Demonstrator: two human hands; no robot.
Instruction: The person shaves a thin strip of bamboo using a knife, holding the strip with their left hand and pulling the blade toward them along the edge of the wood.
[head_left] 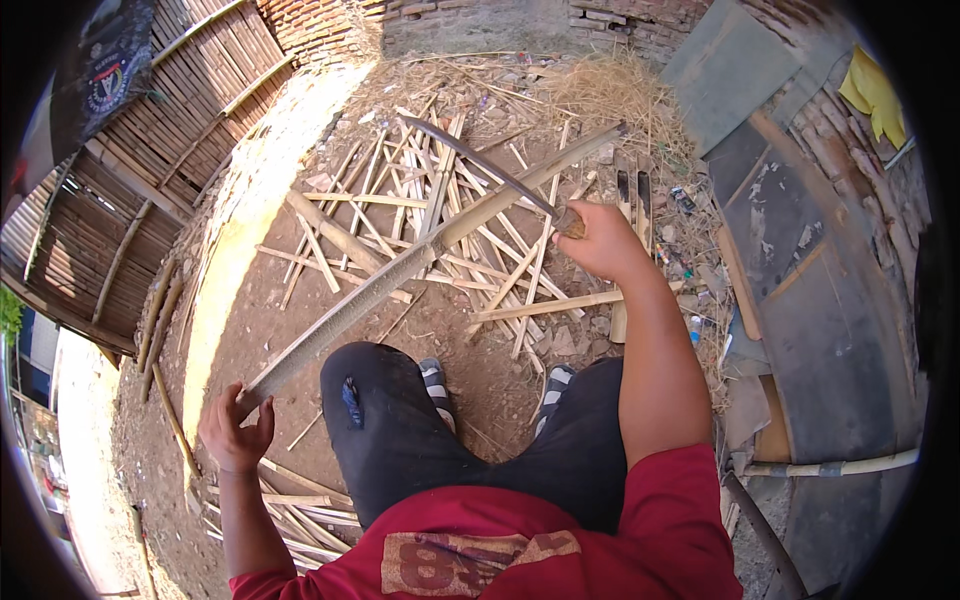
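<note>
My left hand [235, 430] grips the near end of a long split bamboo pole [345, 312], thumb on one side and fingers on the other. The pole slants up from lower left to upper right, its hollow inner face showing and a node near its middle. In my right hand [602, 240] is the wooden handle of a machete [478, 158] with a long, dark, slightly curved blade. That blade points to the far left and crosses over the pole near the handle; whether they touch I cannot tell. Beneath them, split bamboo strips [440, 190] lie in a crisscross heap.
A thicker bamboo piece [338, 232] rests on the heap's left side. More strips [300, 510] lie by my left forearm. Dark sheets [830, 330] lean along the right, a woven bamboo wall [215, 80] stands at left, and dry straw [625, 95] lies at the back.
</note>
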